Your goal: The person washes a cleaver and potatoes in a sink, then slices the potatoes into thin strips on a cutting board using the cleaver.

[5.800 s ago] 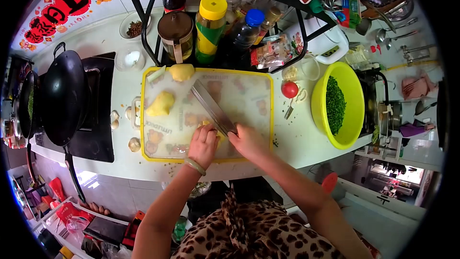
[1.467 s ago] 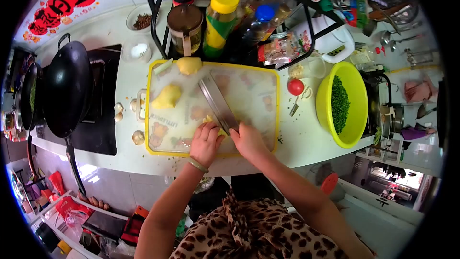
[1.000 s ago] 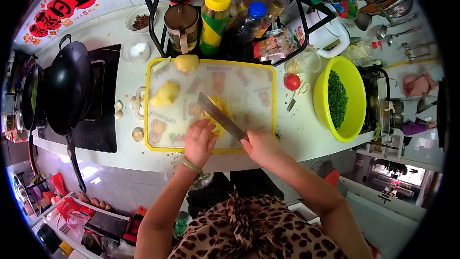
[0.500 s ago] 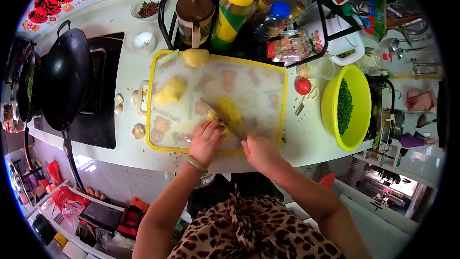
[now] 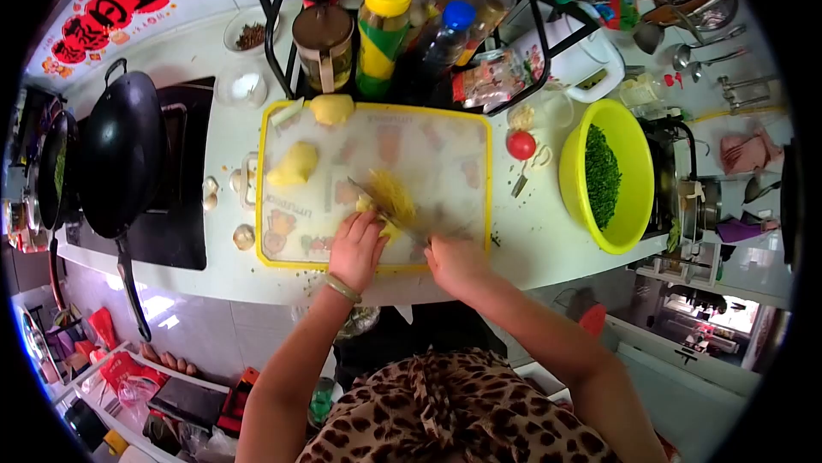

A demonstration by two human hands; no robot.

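Note:
My right hand (image 5: 458, 262) is closed round the handle of a kitchen knife (image 5: 409, 227), its blade slanting up to the left and slightly blurred. My left hand (image 5: 356, 244) presses curled fingers on a cut piece of potato (image 5: 365, 204), close against the blade. Beyond the blade lies a heap of thin yellow potato shreds (image 5: 392, 192). All this rests on a yellow-rimmed cutting board (image 5: 445, 146). A peeled potato (image 5: 294, 163) lies on the board's left side, and another peeled potato (image 5: 332, 109) sits at its far edge. My left fingertips are partly hidden.
A black wok (image 5: 124, 155) stands on the stove at left. Garlic (image 5: 244, 237) lies beside the board. At right are a tomato (image 5: 521, 145), a peeler-like tool (image 5: 520, 184) and a green bowl (image 5: 568, 176) of chopped greens. A bottle rack (image 5: 272, 43) stands behind.
The head view has shifted a little, so the board and rack appear farther left. The knife is still at the potato piece, and both hands keep their holds.

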